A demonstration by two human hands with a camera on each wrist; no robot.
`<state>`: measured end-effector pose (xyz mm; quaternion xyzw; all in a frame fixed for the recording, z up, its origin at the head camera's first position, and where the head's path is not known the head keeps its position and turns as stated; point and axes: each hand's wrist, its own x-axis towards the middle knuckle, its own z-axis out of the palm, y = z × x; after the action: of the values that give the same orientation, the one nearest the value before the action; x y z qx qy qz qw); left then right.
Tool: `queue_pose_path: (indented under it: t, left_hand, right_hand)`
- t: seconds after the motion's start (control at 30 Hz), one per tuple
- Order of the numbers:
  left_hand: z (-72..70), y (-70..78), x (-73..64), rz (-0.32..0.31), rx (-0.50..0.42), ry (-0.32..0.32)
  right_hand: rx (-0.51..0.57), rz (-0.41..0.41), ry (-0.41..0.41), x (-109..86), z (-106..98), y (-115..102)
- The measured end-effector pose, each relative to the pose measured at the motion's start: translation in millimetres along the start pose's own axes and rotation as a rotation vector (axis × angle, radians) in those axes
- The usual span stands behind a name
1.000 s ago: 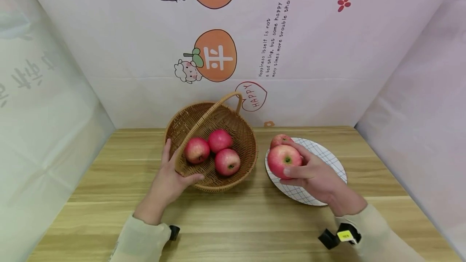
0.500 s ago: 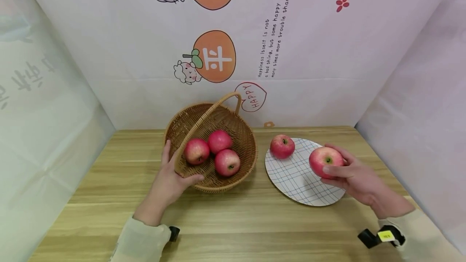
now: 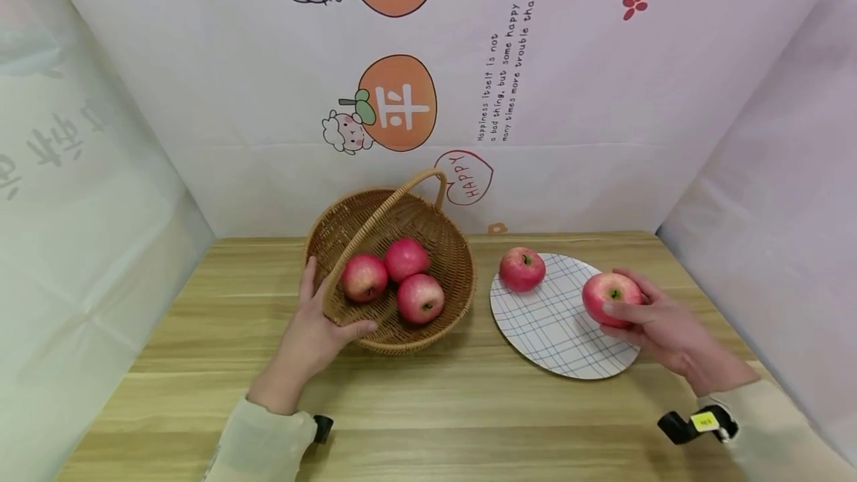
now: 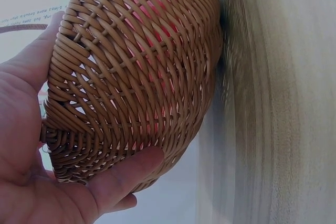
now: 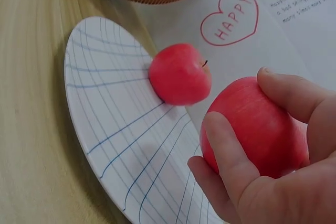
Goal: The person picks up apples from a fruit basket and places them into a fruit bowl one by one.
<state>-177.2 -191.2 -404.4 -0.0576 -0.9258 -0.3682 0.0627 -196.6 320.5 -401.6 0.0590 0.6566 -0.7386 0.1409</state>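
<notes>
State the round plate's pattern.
The round plate is white with a crossing grid of blue and greyish lines; it shows best in the right wrist view.

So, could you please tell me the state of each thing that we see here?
Basket: on the table, open side up
Handle: raised, arching over the basket
Three apples: lying in the basket
Plate: lying on the table
Plate apple: resting near the plate's edge
Held apple: gripped, over the plate
Left hand: holding the basket's rim
Right hand: gripping the held apple
</notes>
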Motion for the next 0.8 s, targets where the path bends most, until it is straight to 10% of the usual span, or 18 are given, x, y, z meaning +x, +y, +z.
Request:
queue_pose_path:
  t: [0.8]
  left_hand:
    - [-0.4, -2.3, 1.3, -0.018, -0.008, -0.011]
  right_hand:
    - [0.007, 0.038, 0.069, 44.9, -3.3, 8.9]
